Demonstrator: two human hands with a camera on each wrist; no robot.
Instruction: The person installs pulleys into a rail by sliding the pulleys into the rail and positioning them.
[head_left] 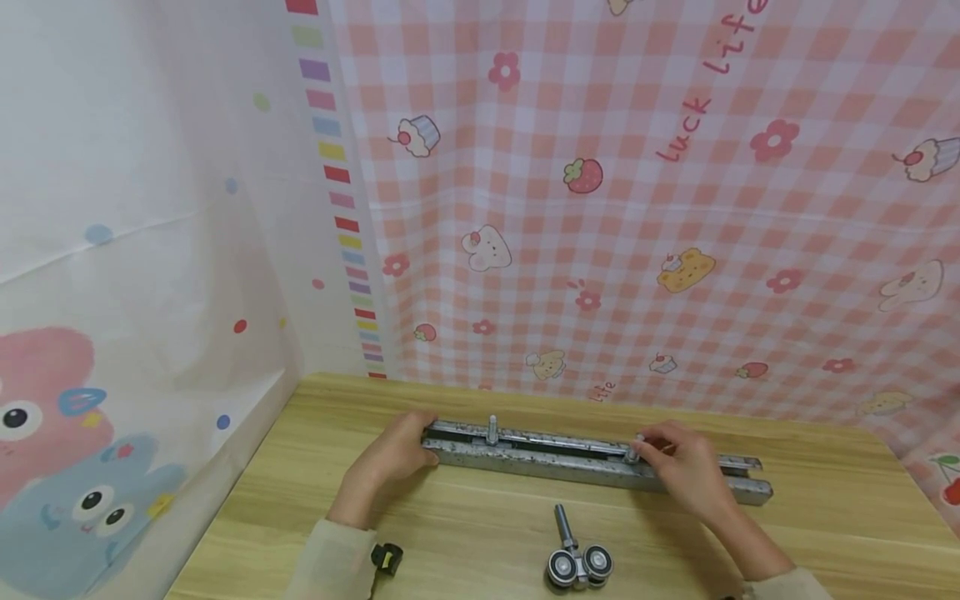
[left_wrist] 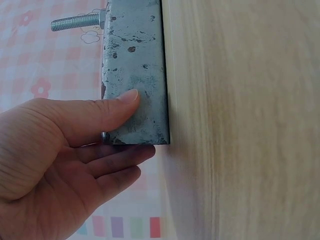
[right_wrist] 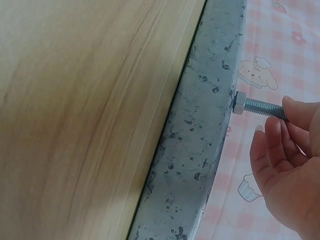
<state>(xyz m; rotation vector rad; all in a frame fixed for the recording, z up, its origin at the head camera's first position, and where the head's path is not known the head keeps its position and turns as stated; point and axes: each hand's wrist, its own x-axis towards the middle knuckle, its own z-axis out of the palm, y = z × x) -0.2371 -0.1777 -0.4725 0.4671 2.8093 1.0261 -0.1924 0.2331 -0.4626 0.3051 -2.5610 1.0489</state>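
A speckled grey metal rail (head_left: 540,463) with a slot along its top lies lengthwise on the wooden table. At its left end, my left hand (head_left: 392,454) grips it, the thumb pressed on the near side wall in the left wrist view and the other fingers at the end. Two threaded bolts stand up out of the slot. The left bolt (head_left: 492,430) is untouched. My right hand (head_left: 693,475) pinches the tip of the right bolt (right_wrist: 262,107) between thumb and fingers; a hex nut sits at that bolt's base, by the slot. What the bolts join inside the rail is hidden.
A roller trolley (head_left: 577,567) with a threaded stem lies on the table (head_left: 465,533) in front of the rail. A small black clip-like piece (head_left: 387,558) is by the left sleeve. A pink checked cloth (head_left: 525,292) hangs behind, and a white printed sheet (head_left: 187,292) hangs at left.
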